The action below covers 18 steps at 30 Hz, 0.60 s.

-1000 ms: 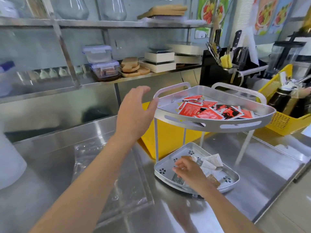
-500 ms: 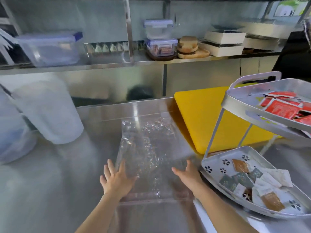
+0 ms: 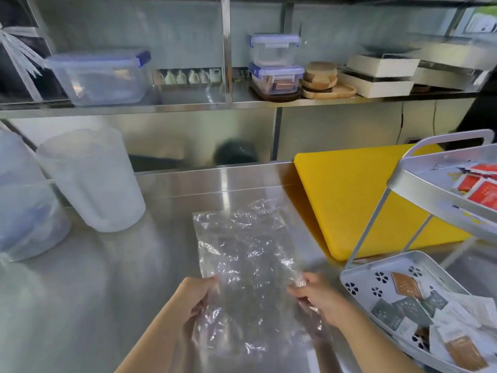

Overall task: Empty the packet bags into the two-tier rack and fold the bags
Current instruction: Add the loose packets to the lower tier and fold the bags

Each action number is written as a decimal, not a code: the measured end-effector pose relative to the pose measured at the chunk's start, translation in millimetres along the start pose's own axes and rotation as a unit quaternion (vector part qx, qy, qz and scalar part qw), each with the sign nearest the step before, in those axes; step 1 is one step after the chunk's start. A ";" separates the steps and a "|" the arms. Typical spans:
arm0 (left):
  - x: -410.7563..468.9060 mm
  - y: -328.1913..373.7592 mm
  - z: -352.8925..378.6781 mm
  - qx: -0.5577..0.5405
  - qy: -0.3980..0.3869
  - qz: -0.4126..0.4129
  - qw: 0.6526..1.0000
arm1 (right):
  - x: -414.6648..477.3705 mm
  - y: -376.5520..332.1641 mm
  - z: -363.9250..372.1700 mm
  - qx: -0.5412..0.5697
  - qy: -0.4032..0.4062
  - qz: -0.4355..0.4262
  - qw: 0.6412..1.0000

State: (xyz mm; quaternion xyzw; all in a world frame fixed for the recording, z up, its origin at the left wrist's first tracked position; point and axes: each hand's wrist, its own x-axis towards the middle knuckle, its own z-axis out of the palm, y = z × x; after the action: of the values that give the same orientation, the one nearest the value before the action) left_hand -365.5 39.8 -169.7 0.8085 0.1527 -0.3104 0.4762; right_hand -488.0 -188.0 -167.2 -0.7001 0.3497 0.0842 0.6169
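Observation:
A crumpled clear plastic bag (image 3: 244, 254) lies flat on the steel counter in front of me. My left hand (image 3: 195, 294) grips its left edge and my right hand (image 3: 313, 294) pinches its right edge; the near part of the bag is lifted between them. The grey two-tier rack (image 3: 403, 181) stands at the right. Its upper tier holds red packets (image 3: 481, 187). Its lower tier (image 3: 357, 275) holds brown, dark green and white packets (image 3: 406, 308).
A yellow cutting board (image 3: 349, 197) leans behind the rack. A frosted plastic jug (image 3: 91, 179) and a large clear container (image 3: 24, 205) stand at the left. The shelf behind carries lidded boxes (image 3: 274, 63), wooden boards and white trays.
My view swung left from the rack to the bag. Both hands went from resting flat on the bag's near edge to gripping its two sides and lifting the near part.

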 end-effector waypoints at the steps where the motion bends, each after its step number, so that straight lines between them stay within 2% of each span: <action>1: 2.6 0.2 -1.8 -0.029 -0.014 -0.006 0.999 | -3.5 -0.4 -4.1 0.012 -0.023 0.002 1.000; 5: 12.1 5.7 -6.7 -0.140 -0.086 -0.008 0.986 | -12.3 0.8 -21.1 0.027 -0.102 0.024 0.994; 7: 11.9 7.8 -9.0 -0.153 -0.129 -0.023 0.979 | -11.9 1.8 -25.2 0.040 -0.132 0.037 0.990; 9: 17.2 4.4 -11.3 -0.129 -0.137 -0.024 0.982 | -8.9 2.9 -26.6 0.050 -0.108 0.037 0.992; 12: 21.5 -2.6 -17.3 -0.109 -0.162 -0.021 0.980 | -0.8 5.4 -26.8 0.109 -0.030 0.023 0.993; 15: 18.1 -1.8 -21.2 -0.077 -0.205 -0.017 0.976 | 7.2 5.9 -24.3 0.127 -0.020 0.031 0.991; 18: 15.0 1.6 -22.8 -0.119 -0.192 -0.007 0.974 | 11.4 5.8 -19.4 0.102 -0.012 0.027 0.994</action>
State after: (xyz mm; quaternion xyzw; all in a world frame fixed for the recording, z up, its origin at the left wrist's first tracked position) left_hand -345.1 58.0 -170.3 0.6705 0.1003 -0.4426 0.5869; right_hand -489.1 -210.3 -173.8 -0.6228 0.3683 0.0733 0.6863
